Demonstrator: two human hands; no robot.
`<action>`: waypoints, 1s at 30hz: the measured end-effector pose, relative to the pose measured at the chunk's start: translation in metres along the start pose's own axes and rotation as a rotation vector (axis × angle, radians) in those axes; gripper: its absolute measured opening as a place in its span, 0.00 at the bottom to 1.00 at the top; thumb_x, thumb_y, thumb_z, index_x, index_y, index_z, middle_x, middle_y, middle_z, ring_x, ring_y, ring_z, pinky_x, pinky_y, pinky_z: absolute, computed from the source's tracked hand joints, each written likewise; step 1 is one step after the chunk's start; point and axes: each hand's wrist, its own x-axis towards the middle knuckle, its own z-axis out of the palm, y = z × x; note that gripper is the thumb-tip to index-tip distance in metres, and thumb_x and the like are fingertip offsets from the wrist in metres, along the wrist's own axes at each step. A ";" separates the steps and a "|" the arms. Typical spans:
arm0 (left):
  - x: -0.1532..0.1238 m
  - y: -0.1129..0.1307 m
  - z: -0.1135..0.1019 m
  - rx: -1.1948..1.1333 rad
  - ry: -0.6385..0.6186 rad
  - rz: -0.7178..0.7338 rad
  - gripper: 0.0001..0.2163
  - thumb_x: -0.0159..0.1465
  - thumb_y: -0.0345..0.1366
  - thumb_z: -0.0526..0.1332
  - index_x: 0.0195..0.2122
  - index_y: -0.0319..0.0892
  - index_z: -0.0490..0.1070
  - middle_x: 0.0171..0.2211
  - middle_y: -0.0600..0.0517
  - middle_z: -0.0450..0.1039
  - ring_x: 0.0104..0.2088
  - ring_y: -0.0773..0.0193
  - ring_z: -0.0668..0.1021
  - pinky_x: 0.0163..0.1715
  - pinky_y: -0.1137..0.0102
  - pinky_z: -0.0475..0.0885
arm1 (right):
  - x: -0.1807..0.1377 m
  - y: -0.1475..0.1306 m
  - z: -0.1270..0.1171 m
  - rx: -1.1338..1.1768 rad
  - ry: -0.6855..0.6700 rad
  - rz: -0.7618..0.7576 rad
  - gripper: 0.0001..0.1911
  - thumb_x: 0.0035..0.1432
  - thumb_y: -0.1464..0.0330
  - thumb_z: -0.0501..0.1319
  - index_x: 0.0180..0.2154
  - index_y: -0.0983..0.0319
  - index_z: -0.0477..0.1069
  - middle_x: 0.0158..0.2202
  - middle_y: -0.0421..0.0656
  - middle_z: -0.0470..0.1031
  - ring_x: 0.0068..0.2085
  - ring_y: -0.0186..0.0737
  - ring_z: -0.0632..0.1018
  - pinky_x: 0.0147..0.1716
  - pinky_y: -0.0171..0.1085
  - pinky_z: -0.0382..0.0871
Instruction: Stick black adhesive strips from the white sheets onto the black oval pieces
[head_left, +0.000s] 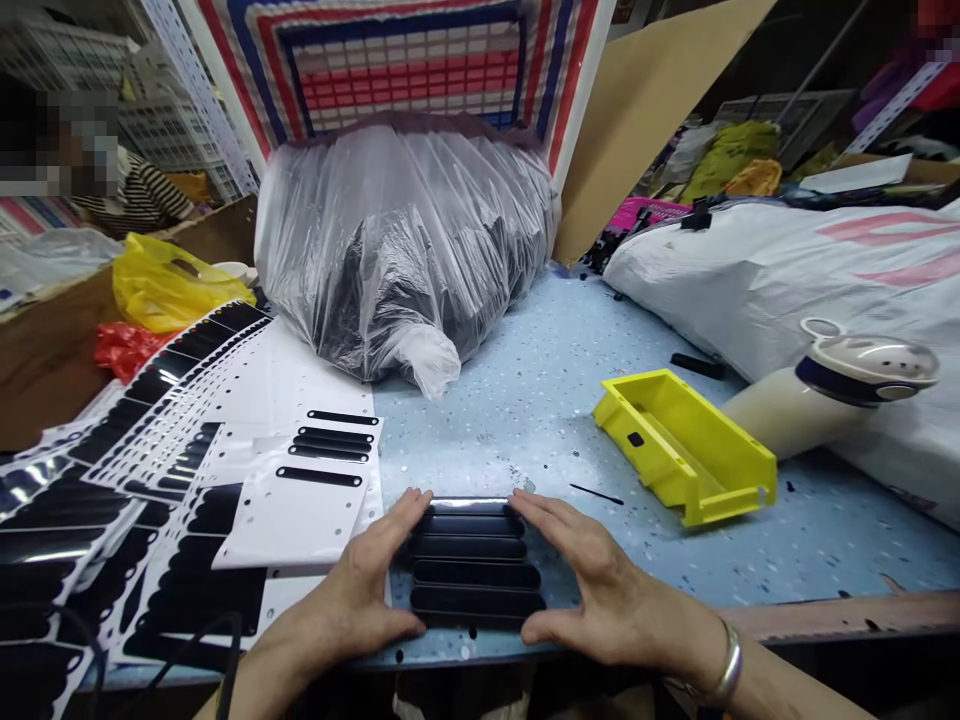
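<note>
A black slotted plastic part (472, 565) lies on the blue speckled table (525, 400) near its front edge. My left hand (360, 590) cups its left side, fingers along the top corner and thumb under the lower edge. My right hand (585, 585) holds the right side the same way, a silver bangle on its wrist. Both hands press against the part from the sides.
White sheets with black strip stickers (300, 480) lie fanned at the left. A big clear bag of black parts (405, 240) stands behind. A yellow plastic tray (682, 440) and a white bottle (825, 390) sit at the right by a large white sack (810, 270). A person sits far left.
</note>
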 end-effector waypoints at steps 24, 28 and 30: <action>0.084 0.025 -0.043 -0.630 0.164 -0.474 0.35 0.55 0.59 0.65 0.52 0.33 0.70 0.23 0.52 0.73 0.25 0.59 0.80 0.17 0.72 0.72 | 0.126 0.045 -0.034 0.855 -0.255 0.676 0.24 0.57 0.48 0.58 0.26 0.63 0.69 0.23 0.44 0.75 0.27 0.40 0.79 0.29 0.37 0.76; 0.120 0.020 -0.053 -0.568 0.010 -0.560 0.31 0.62 0.63 0.52 0.43 0.35 0.68 0.20 0.50 0.74 0.20 0.58 0.80 0.11 0.75 0.66 | 0.161 0.065 -0.020 0.711 -0.341 0.814 0.24 0.64 0.53 0.51 0.25 0.63 0.65 0.22 0.45 0.74 0.20 0.36 0.77 0.16 0.30 0.69; 0.133 0.015 -0.056 -0.436 -0.028 -0.614 0.30 0.66 0.61 0.46 0.42 0.34 0.68 0.21 0.47 0.76 0.20 0.57 0.81 0.11 0.74 0.65 | 0.172 0.076 -0.012 0.649 -0.408 0.848 0.25 0.64 0.54 0.52 0.21 0.63 0.65 0.20 0.47 0.74 0.16 0.36 0.75 0.12 0.30 0.64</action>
